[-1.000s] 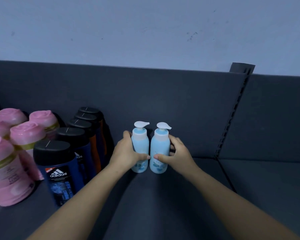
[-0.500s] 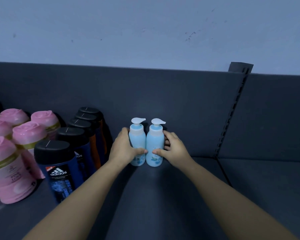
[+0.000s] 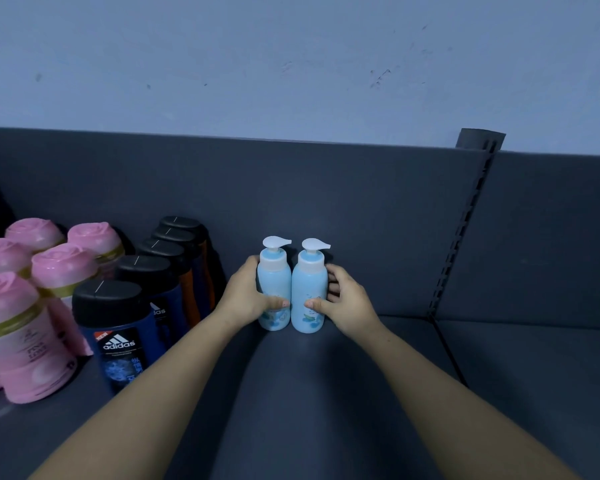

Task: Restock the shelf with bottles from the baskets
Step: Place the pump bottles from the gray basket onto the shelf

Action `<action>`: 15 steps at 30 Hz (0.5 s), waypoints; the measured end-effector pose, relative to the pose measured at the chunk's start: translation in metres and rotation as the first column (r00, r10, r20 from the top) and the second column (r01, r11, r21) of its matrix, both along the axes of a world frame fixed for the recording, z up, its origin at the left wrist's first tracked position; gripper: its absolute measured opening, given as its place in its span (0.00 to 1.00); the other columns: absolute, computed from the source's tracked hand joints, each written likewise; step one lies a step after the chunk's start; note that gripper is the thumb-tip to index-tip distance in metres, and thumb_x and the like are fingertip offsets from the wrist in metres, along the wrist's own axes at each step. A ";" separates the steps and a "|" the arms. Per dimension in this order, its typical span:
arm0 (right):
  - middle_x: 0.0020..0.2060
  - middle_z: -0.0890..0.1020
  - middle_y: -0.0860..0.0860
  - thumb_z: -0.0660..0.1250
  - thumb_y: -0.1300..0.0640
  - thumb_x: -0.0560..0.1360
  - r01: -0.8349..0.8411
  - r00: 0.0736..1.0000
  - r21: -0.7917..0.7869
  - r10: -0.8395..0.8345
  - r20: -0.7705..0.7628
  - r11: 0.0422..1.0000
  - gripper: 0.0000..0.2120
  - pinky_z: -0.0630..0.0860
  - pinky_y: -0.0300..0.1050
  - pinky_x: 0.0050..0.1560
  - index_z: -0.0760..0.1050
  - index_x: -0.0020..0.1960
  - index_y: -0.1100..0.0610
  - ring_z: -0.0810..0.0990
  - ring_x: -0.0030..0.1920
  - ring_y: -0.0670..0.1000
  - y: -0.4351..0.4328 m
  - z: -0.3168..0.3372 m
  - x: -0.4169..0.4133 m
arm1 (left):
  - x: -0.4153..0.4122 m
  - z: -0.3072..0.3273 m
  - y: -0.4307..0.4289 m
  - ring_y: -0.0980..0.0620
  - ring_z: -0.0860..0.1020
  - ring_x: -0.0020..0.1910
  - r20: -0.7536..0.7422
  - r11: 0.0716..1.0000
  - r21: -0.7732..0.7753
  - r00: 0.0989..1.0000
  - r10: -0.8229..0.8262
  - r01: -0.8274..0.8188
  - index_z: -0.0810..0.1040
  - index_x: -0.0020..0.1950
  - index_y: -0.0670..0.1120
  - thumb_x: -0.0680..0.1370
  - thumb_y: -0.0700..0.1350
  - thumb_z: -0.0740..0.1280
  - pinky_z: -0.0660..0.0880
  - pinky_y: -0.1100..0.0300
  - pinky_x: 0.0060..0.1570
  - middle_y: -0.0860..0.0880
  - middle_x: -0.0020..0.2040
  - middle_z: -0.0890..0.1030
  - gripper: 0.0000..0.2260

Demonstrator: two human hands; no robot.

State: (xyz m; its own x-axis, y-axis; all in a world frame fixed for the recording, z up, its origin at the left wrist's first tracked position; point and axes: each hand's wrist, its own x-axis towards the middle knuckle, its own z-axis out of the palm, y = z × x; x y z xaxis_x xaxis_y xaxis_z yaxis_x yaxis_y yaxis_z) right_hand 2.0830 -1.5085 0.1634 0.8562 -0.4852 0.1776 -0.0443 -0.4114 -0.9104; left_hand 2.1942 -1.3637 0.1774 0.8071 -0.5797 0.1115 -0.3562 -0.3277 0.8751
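Note:
Two light blue pump bottles stand upright side by side near the back of the dark grey shelf. My left hand wraps the left pump bottle, thumb across its front. My right hand holds the right pump bottle the same way. Both bottle bases rest on the shelf floor, close to the back panel. The white pump heads point right.
A row of black-capped Adidas bottles runs front to back just left of my left arm. Pink rose-capped bottles fill the far left. A slotted upright divides this shelf bay from the one on the right.
Both hands have pushed the two pump bottles away from me toward the back panel, then held them still there. The bottles stay together and upright.

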 end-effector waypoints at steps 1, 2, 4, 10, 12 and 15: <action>0.57 0.75 0.48 0.74 0.64 0.69 0.006 1.000 0.009 -0.006 0.001 1.000 0.30 0.72 0.30 0.52 0.66 0.67 0.57 0.75 0.56 0.46 0.000 0.000 0.000 | 0.000 -0.001 0.000 0.54 0.76 0.50 -0.002 1.000 -0.005 1.000 0.001 -0.001 0.69 0.61 0.48 0.64 0.36 0.78 0.72 0.63 0.46 0.52 0.53 0.77 0.30; 0.57 0.75 0.49 0.74 0.64 0.69 0.012 1.000 0.014 -0.012 -0.001 1.000 0.30 0.71 0.32 0.53 0.66 0.67 0.57 0.75 0.56 0.46 0.000 -0.001 0.000 | 0.000 -0.002 0.000 0.53 0.76 0.51 -0.003 1.000 -0.007 1.000 0.003 -0.003 0.69 0.62 0.48 0.64 0.36 0.78 0.72 0.61 0.48 0.52 0.54 0.77 0.30; 0.56 0.75 0.48 0.74 0.63 0.69 0.015 1.000 -0.004 -0.016 -0.027 1.000 0.29 0.72 0.34 0.54 0.66 0.66 0.56 0.75 0.56 0.47 -0.001 -0.001 0.000 | 0.000 -0.002 0.000 0.52 0.76 0.53 0.002 1.000 -0.007 1.000 0.002 -0.002 0.68 0.63 0.47 0.64 0.37 0.78 0.73 0.59 0.50 0.51 0.55 0.77 0.31; 0.58 0.72 0.49 0.76 0.58 0.68 0.030 0.994 -0.102 -0.040 -0.099 0.994 0.35 0.70 0.40 0.58 0.61 0.69 0.54 0.73 0.60 0.48 0.003 0.004 -0.008 | -0.003 0.005 0.008 0.51 0.72 0.60 0.064 0.998 0.066 0.998 0.003 -0.007 0.64 0.67 0.46 0.64 0.41 0.78 0.71 0.57 0.59 0.50 0.62 0.71 0.36; 0.61 0.70 0.49 0.75 0.57 0.68 0.106 0.992 -0.176 -0.116 -0.048 0.979 0.37 0.66 0.37 0.57 0.59 0.71 0.55 0.70 0.62 0.47 0.008 0.015 -0.012 | -0.009 0.013 0.015 0.50 0.70 0.65 0.095 0.996 0.082 0.995 0.010 -0.018 0.62 0.70 0.44 0.64 0.41 0.78 0.69 0.57 0.63 0.48 0.66 0.69 0.39; 0.65 0.68 0.51 0.74 0.57 0.69 0.213 0.977 -0.316 -0.191 0.099 0.925 0.36 0.67 0.39 0.59 0.59 0.71 0.56 0.69 0.64 0.49 0.022 0.038 -0.020 | -0.027 0.032 0.028 0.50 0.66 0.69 0.175 0.992 0.118 0.984 0.030 -0.051 0.57 0.73 0.43 0.66 0.41 0.78 0.64 0.63 0.62 0.45 0.70 0.65 0.42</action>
State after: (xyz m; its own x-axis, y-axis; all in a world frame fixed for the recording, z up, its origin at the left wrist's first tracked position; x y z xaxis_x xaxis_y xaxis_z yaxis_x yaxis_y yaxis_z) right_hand 2.0626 -1.4861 0.2011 0.7271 -0.5538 0.4057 -0.1023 -0.6718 -0.7336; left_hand 2.1670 -1.3357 0.2093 0.8051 -0.5646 0.1820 -0.4825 -0.4447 0.7546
